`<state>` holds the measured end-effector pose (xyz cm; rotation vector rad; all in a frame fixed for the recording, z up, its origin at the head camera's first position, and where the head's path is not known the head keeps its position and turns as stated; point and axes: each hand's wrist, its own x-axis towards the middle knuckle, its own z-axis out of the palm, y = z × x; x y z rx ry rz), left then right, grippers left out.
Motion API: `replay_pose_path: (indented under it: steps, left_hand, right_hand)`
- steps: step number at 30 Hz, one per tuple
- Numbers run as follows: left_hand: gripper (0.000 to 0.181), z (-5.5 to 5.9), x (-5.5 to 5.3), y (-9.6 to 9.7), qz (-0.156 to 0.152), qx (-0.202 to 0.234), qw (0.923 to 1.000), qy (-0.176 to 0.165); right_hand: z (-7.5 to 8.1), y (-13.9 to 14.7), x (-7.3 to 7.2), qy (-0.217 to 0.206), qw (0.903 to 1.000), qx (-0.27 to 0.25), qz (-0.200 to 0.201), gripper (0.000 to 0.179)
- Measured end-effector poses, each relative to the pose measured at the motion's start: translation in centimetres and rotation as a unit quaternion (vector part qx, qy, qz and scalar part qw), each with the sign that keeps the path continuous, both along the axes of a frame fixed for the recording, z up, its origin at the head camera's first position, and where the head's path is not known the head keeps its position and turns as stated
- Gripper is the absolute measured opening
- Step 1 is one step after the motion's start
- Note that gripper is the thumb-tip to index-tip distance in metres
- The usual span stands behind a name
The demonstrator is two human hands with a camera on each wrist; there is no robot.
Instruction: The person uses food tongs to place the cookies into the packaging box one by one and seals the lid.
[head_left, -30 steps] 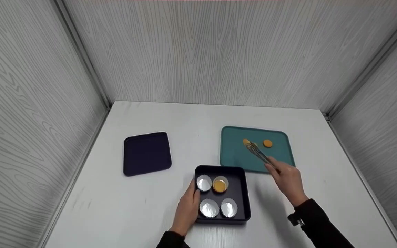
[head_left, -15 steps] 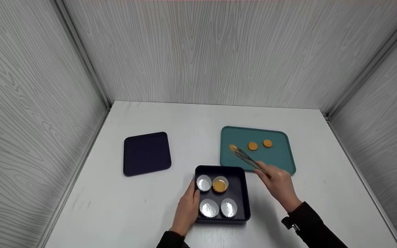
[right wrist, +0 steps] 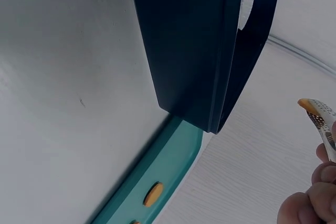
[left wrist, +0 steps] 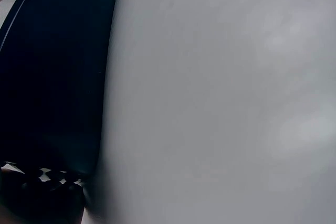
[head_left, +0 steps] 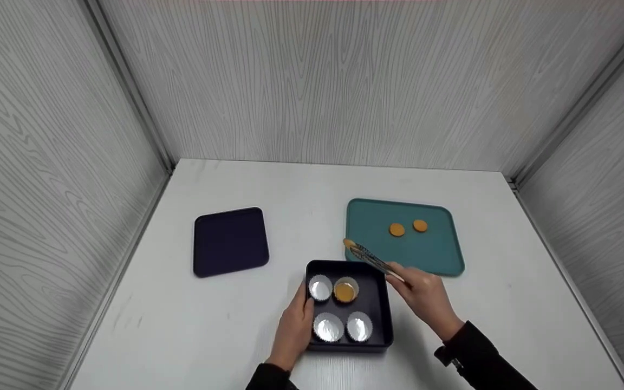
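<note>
My left hand (head_left: 293, 327) grips the left wall of a dark square box (head_left: 375, 295). Inside stand several fluted silvery cups (head_left: 328, 327); the back right one holds a round orange cookie (head_left: 345, 293). My right hand (head_left: 424, 295) holds patterned metal tongs (head_left: 369, 257), seen too in the right wrist view as tongs (right wrist: 321, 116). Their tips pinch another orange cookie (head_left: 349, 244), above the front left corner of the teal tray and behind the box. In the left wrist view the box wall (left wrist: 58, 77) fills the left side; the left fingers are mostly out of sight.
The teal tray (head_left: 377, 216) lies behind and to the right of the box, with two cookies (head_left: 408, 227) on it. A dark square lid or tray (head_left: 231, 242) lies at the left on the white table (head_left: 182, 325). Wood-grain panels (head_left: 317, 81) enclose the table.
My right hand has moved left and nearer, carrying the tongs and cookie from over the teal tray toward the box. The left hand and box have stayed put.
</note>
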<state>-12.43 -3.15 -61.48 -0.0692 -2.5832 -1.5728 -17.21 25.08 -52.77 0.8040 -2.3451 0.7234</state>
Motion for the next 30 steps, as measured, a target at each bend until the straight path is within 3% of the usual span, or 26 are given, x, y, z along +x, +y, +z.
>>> replay_pose_path:
  steps: [12, 25, 30]
  left_hand:
    - [0.055, 0.2, -0.1, -0.1, -0.001, 0.003, 0.9998, -0.019]
    - [0.054, -0.1, -0.1, 0.0, -0.002, -0.011, 0.9999, 0.0]
    - [0.054, -0.1, 0.0, 0.0, 0.0, -0.009, 1.0, -0.003]
  right_hand:
    - [-1.1, -2.1, 1.0, -0.053, 0.998, 0.003, 0.034, 0.033]
    - [-2.6, -3.8, 1.6, -0.052, 0.996, 0.008, 0.072, 0.027]
    - [-2.6, -4.1, 2.0, -0.099, 0.9929, 0.021, 0.063, 0.025]
